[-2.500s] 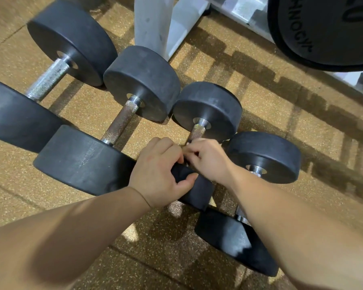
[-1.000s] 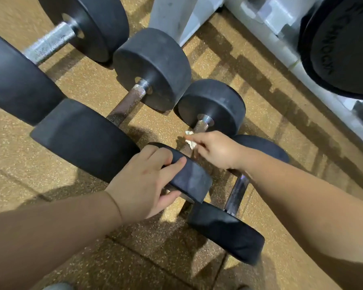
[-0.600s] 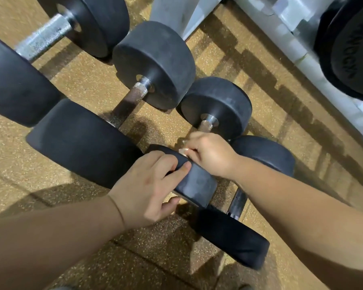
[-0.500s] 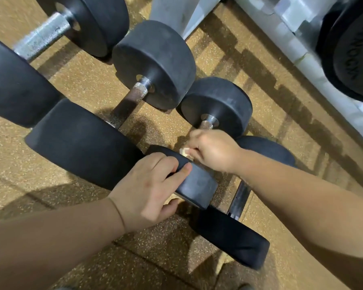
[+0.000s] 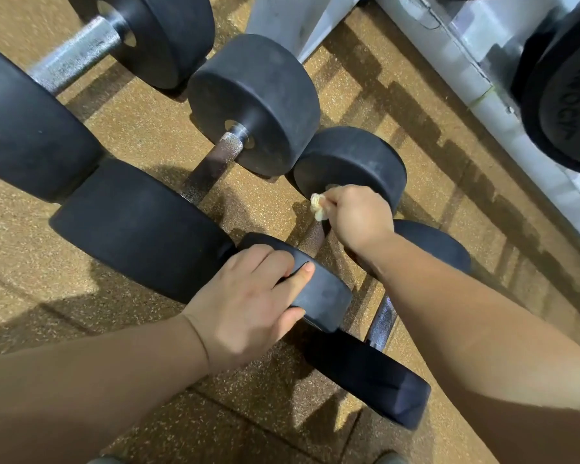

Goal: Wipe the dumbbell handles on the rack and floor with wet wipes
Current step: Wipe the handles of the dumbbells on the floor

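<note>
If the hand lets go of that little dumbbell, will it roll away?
Probably not far. The little dumbbell has round ends, but a bigger dumbbell lies close beside it. Likely heavy for its size: thick black ends, metal handle.

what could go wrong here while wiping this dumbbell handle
The right hand holds the wet wipe close beside the neighbouring dumbbell's head; if either rolls, knuckles could get pinched. The left hand grips only the near head, so the dumbbell might shift.
</note>
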A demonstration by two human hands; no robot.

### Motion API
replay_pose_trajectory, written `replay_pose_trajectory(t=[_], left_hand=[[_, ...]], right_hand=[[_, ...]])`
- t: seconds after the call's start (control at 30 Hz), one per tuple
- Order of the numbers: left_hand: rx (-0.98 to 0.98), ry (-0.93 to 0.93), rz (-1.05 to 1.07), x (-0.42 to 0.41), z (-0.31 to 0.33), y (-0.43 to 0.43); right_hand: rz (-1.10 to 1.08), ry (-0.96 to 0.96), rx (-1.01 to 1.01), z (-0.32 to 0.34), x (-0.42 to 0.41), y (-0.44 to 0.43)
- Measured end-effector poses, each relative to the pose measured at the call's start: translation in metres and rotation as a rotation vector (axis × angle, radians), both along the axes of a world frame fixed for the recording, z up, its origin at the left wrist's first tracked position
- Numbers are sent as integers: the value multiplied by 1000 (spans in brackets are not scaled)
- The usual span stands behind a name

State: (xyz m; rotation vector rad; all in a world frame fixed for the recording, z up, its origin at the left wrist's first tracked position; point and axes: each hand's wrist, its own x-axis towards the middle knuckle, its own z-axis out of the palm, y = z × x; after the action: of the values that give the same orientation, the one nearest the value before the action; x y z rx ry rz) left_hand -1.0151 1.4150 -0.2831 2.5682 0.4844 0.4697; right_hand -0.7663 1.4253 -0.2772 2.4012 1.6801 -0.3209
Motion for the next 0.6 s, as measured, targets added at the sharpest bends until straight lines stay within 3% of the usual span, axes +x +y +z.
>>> replay_pose_trajectory(t=[0.07,0.2,0.3,0.43,0.6], left_hand=[[-9,-7,18,1,1,0],[-34,-6,34,3,3,1],[-57,-12,11,1,2,3],[-73,-21,-14,1,1,5],[-105,-37,-6,3,1,5]], right_hand=[[28,92,43,1,0,-6],[309,313,28,11,-3,-37],[346,213,44,10,5,-27],[120,57,145,7,7,-10],[380,257,33,7,-19,-41]])
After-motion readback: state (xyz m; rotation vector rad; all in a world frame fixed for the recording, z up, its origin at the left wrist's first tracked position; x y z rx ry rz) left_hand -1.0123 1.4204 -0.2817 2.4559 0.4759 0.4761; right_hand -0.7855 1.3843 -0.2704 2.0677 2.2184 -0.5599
